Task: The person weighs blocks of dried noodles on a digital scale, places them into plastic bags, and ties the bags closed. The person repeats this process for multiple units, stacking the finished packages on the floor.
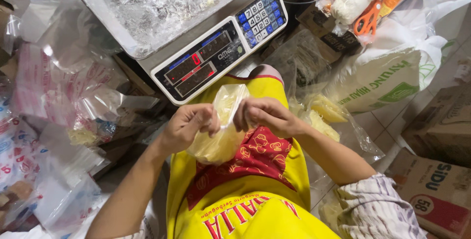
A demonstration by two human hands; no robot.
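Both grips pinch one item: your left hand [189,123] and right hand [267,115], fingers pressed together on the mouth of a small clear bag [221,131] of pale yellow strips, held upright over your yellow apron [255,204], just below the scale.

Entries, left to right:

- Loose plastic bags [64,96], clear and red-printed, heaped at far left. Keep your elbow off them.
- Left hand: thumb and fingers closed on the bag's near edge. Hold high, near the opening, so the contents settle to the bottom.
- Digital scale [211,57], pan lined with crumpled film, just above the bag but apart from it.
- Right hand: pinching the opposite edge. Pull evenly against the left so the film lies flat and no strip is caught in the seam.
- Open bag of the same yellow strips [324,114], beside your right forearm.
- Orange scissors [368,19], upper right.
- Cardboard boxes [436,160], far right.
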